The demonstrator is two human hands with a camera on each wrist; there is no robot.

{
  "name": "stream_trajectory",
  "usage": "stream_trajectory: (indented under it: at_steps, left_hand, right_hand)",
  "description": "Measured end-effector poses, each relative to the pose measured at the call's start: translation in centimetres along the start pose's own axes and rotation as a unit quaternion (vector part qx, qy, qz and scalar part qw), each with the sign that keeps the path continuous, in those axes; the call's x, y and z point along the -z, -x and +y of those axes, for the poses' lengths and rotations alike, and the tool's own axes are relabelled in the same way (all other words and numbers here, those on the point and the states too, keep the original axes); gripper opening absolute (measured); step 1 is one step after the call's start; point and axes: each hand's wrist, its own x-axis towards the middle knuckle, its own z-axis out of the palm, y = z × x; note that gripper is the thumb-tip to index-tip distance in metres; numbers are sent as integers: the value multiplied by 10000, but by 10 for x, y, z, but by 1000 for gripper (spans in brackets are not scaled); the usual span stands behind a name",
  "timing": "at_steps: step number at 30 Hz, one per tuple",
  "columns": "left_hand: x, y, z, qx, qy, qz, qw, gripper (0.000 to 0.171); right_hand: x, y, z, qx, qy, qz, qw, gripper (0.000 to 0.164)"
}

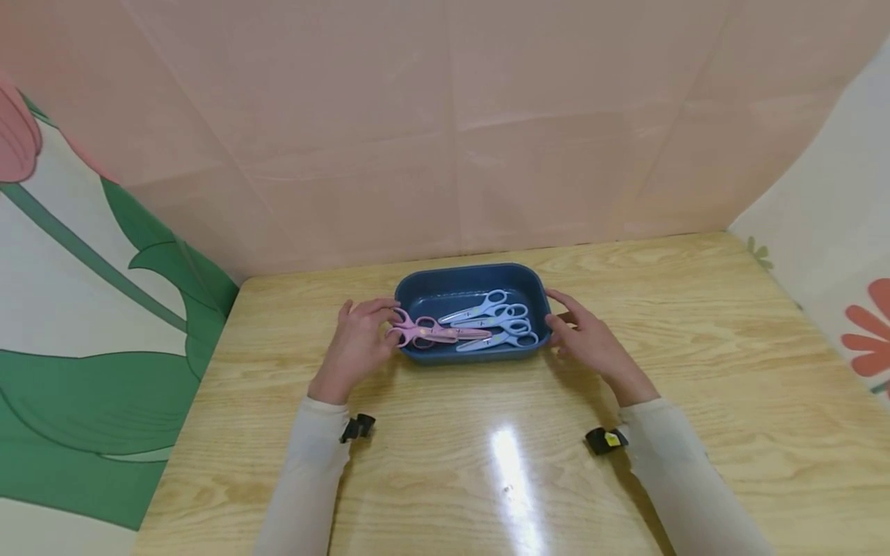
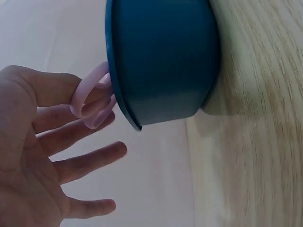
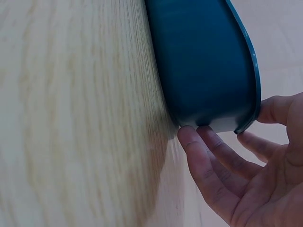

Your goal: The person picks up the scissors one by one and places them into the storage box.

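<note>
A dark blue plastic bin [image 1: 473, 359] stands on the table, holding pink scissors [image 1: 438, 334] on the left and three pairs of light blue scissors [image 1: 497, 322] on the right. At the bin's left end my left hand [image 1: 358, 344] pinches pink scissor handles [image 2: 87, 94], which stick out past the rim. The other fingers [image 2: 90, 163] are spread. My right hand [image 1: 587, 336] holds the bin's right end, thumb at the rim and fingertips [image 3: 189, 135] against the outer wall. The pink scissors overlap, seemingly two pairs, with their blades lying in the bin.
The wood-grain table [image 1: 445, 448] extends around the bin. A pinkish sheet [image 1: 445, 139] covers the back wall. Flower-painted panels [image 1: 104, 309] flank the left and right sides. Small black wrist cameras [image 1: 358, 427] sit at both sleeves.
</note>
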Motion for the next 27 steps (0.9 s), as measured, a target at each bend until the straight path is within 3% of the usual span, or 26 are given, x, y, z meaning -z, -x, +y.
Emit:
stream_trajectory:
  at_steps: [7,20,27]
  left_hand:
    - [-8,-2,11,267,-119,-471,9985,14]
    - [-20,0,11,261,-145,-246,9993,16]
    - [-19,0,12,406,11,-167,9990,20]
  right_hand:
    - [-2,3,0,-75,-17,-8,10000,56]
    - [0,6,-4,-49,-104,-17,9999,56]
    - [0,5,-3,-53,-81,-18,10000,55]
